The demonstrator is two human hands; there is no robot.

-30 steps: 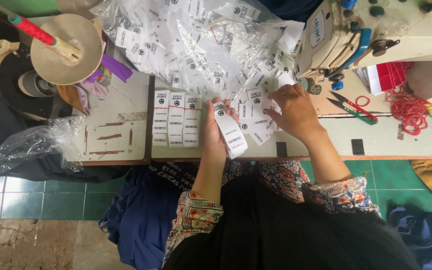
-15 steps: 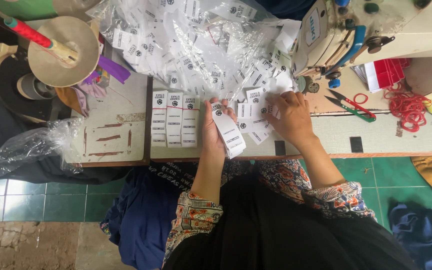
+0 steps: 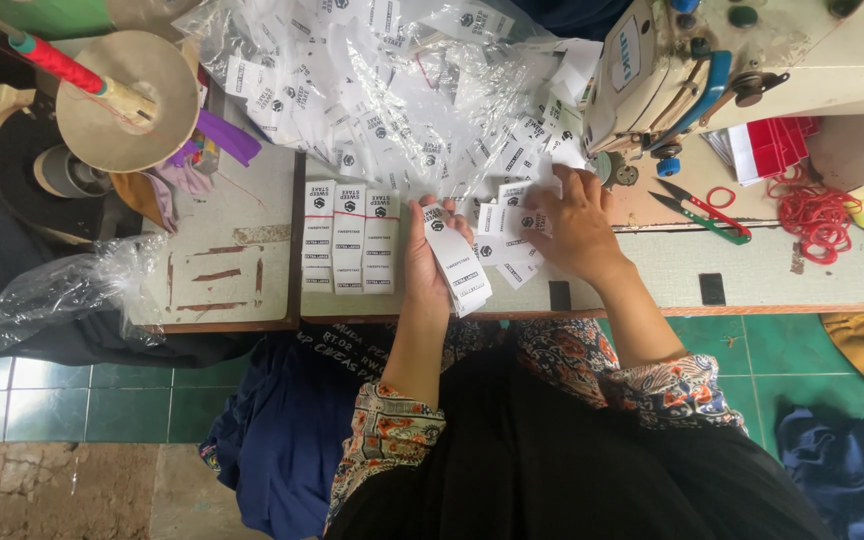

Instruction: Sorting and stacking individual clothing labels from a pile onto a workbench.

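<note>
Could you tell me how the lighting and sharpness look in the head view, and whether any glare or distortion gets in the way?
Head view: soft, even daylight with faint shadows; the left hand and its stack of labels are reasonably sharp; the clear plastic bags catch white glare that washes out the loose labels beneath; the table edge bows slightly from the wide lens; the right hand is sharp.

right hand (image 3: 574,228) slid a little further up into the loose labels (image 3: 508,232), fingers spread

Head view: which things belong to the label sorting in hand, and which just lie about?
In hand: left hand holding a label stack; right hand on loose labels; sorted label rows.
Lying about: snips, red rubber bands, thread cone.
</note>
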